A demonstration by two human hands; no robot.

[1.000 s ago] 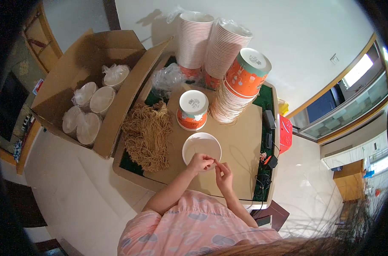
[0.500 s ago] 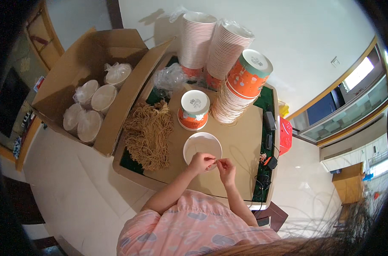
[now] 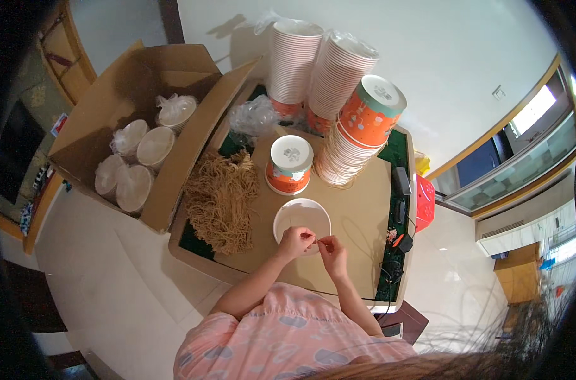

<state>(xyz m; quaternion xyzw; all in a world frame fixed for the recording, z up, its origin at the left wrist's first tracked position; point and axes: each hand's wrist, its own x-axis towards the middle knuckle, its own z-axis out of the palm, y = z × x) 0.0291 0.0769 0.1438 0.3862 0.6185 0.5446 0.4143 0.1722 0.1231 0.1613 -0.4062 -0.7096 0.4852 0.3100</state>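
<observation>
My left hand (image 3: 296, 242) and my right hand (image 3: 333, 254) are close together over the near rim of a white-mouthed paper tub (image 3: 302, 215). Both have thumb and fingers pinched. Whatever thin thing lies between the fingertips is too small to make out. Just beyond stands an upside-down orange and green paper tub (image 3: 289, 183). A thick bundle of tan strings (image 3: 219, 209) lies left of the tubs. Behind to the right rises a stack of upside-down tubs (image 3: 370, 120), with loose strings hanging around its rims.
An open cardboard box (image 3: 92, 133) at left holds several plastic-wrapped tub stacks. Two tall wrapped stacks (image 3: 294, 63) stand at the back by crumpled clear plastic (image 3: 253, 115). Black adapters and cables (image 3: 395, 272) line the table's right edge, near a red plastic stool (image 3: 425, 202).
My fingertips have drawn slightly apart, and the right hand has turned a little. Both hands stay over the tub's near rim. The whole view has shifted very slightly.
</observation>
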